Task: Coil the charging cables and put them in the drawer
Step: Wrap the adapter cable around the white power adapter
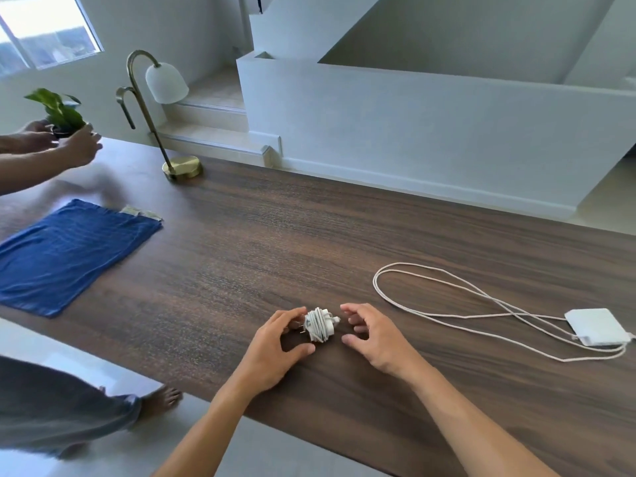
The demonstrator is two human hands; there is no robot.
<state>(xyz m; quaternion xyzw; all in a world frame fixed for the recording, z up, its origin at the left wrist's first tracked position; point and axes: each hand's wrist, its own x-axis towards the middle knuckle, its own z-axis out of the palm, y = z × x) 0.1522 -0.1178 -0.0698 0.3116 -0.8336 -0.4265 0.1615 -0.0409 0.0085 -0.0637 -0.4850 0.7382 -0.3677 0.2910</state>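
White cord was wound tightly round a small charger (319, 324), and that bundle lay on the dark wooden table (261, 242) right between my two hands. My left hand (279, 342) curled round its left side, fingers arched over the top and thumb low against the table, touching the wrap or very nearly; whether it truly gripped the bundle I could not tell. My right hand (370, 333) hung just to the right of it, fingers spread and bent, palm turned toward the bundle, holding nothing. Both of my forearms reached up from the near edge of the table.

Off to the right of my right hand, well apart from it, the second cable (447, 304) sprawled in long loose loops, running to a flat white power brick (597, 326).

Far to the left of my left hand a blue cloth (72, 253) lay flat. Beyond it stood a brass lamp (161, 108), and another person's hands (65, 142) held a small potted plant (60, 111).
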